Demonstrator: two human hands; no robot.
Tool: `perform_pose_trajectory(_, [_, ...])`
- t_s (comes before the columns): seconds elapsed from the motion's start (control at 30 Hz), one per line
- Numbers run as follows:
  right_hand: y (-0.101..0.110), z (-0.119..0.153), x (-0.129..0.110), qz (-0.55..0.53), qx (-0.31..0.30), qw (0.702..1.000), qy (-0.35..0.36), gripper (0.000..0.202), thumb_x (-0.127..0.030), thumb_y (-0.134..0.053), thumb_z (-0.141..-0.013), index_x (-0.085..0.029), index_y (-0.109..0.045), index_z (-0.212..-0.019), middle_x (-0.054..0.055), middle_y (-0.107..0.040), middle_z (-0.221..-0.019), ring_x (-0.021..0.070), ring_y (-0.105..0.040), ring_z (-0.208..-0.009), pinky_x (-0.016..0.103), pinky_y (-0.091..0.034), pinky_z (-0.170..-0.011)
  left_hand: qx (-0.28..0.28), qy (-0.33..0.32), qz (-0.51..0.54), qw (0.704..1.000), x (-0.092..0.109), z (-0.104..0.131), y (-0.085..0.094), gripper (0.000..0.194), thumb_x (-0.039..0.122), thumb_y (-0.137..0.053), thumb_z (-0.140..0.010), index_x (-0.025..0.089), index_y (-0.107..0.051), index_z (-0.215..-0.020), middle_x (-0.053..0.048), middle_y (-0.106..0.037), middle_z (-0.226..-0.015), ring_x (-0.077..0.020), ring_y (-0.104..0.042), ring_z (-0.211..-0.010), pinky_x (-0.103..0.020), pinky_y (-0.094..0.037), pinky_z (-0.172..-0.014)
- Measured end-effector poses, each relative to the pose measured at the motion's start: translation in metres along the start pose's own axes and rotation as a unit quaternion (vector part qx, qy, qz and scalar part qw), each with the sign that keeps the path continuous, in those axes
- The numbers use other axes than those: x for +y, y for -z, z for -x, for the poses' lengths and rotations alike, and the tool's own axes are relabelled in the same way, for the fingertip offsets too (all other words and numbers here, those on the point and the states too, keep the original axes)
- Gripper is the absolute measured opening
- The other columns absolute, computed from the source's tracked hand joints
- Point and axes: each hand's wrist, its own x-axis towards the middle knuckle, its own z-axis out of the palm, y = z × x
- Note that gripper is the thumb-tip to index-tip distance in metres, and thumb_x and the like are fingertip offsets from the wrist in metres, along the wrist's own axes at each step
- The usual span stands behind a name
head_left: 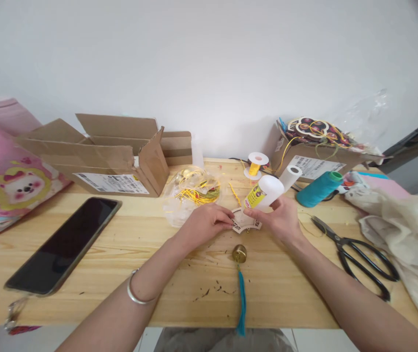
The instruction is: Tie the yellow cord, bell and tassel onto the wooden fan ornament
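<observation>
My right hand (281, 219) is wrapped round a white glue bottle (262, 191) with a yellow label, tilted with its base up and away from me. The bottle's lower end, partly hidden by my thumb, is over a small pale fan-shaped wooden piece (244, 221) with cut-out corners. My left hand (209, 220) pinches the left edge of that piece at the table. Nearer to me lies a brass bell (239, 253) with a blue tassel (241, 303) that hangs over the table's front edge.
Behind my left hand is a plastic bag of yellow cords (198, 193). A yellow thread spool (255, 168), teal thread cone (319, 189) and black scissors (355, 254) lie right. Cardboard boxes (102, 161) line the wall; a phone (66, 247) lies left.
</observation>
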Motion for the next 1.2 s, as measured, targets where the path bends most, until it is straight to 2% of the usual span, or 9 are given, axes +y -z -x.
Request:
perform_pose_trajectory(0.2, [-0.0014, 0.0013, -0.0018, 0.011, -0.006, 1.0, 0.008, 0.033, -0.031, -0.075, -0.05, -0.016, -0.059, -0.075, 0.006, -0.067, -0.075, 0.0227, -0.063, -0.069, 0.036, -0.053, -0.061, -0.005, 0.005, -0.003, 1.0, -0.0003, -0.0003, -0.0001, 0.013, 0.024, -0.058, -0.075, 0.024, -0.07, -0.08, 0.0, -0.068, -0.093, -0.014, -0.061, -0.083, -0.025, -0.044, -0.076])
perform_pose_trajectory(0.43, [-0.0002, 0.0007, -0.0034, -0.015, -0.017, 1.0, -0.018, 0.035, -0.032, -0.075, -0.05, -0.015, -0.059, -0.076, 0.007, -0.068, -0.077, 0.0233, -0.064, -0.07, 0.035, -0.053, -0.061, -0.004, -0.004, 0.02, 1.0, -0.0028, 0.0002, -0.0002, 0.013, 0.024, -0.058, -0.075, 0.024, -0.07, -0.079, 0.0, -0.068, -0.091, -0.0133, -0.061, -0.082, -0.023, -0.044, -0.076])
perform_pose_trajectory(0.63, [0.0037, 0.0007, -0.0037, -0.029, 0.009, 0.999, -0.016, 0.038, -0.033, -0.076, -0.048, -0.015, -0.059, -0.077, 0.008, -0.068, -0.08, 0.0242, -0.064, -0.073, 0.036, -0.053, -0.063, -0.001, 0.016, 0.055, 0.998, -0.0046, 0.0001, -0.0012, 0.011, 0.024, -0.06, -0.073, 0.024, -0.07, -0.078, -0.001, -0.068, -0.092, -0.0139, -0.061, -0.082, -0.025, -0.046, -0.075])
perform_pose_trajectory(0.93, [0.0051, -0.002, 0.0013, -0.027, -0.028, 0.999, 0.001, 0.035, -0.034, -0.073, -0.053, -0.015, -0.059, -0.078, 0.007, -0.067, -0.078, 0.0207, -0.063, -0.07, 0.033, -0.052, -0.062, 0.005, 0.039, 0.081, 0.996, -0.0069, -0.0009, -0.0015, 0.01, 0.025, -0.063, -0.071, 0.023, -0.07, -0.077, -0.003, -0.068, -0.091, -0.0145, -0.062, -0.081, -0.025, -0.048, -0.074])
perform_pose_trajectory(1.2, [0.0065, -0.0044, 0.0015, -0.052, -0.018, 0.998, 0.0, 0.035, -0.034, -0.072, -0.054, -0.015, -0.058, -0.08, 0.006, -0.066, -0.077, 0.0193, -0.062, -0.069, 0.031, -0.051, -0.061, 0.008, 0.048, 0.074, 0.996, -0.004, -0.0026, -0.0009, 0.009, 0.026, -0.064, -0.07, 0.021, -0.071, -0.075, -0.003, -0.068, -0.091, -0.0151, -0.062, -0.082, -0.025, -0.049, -0.075])
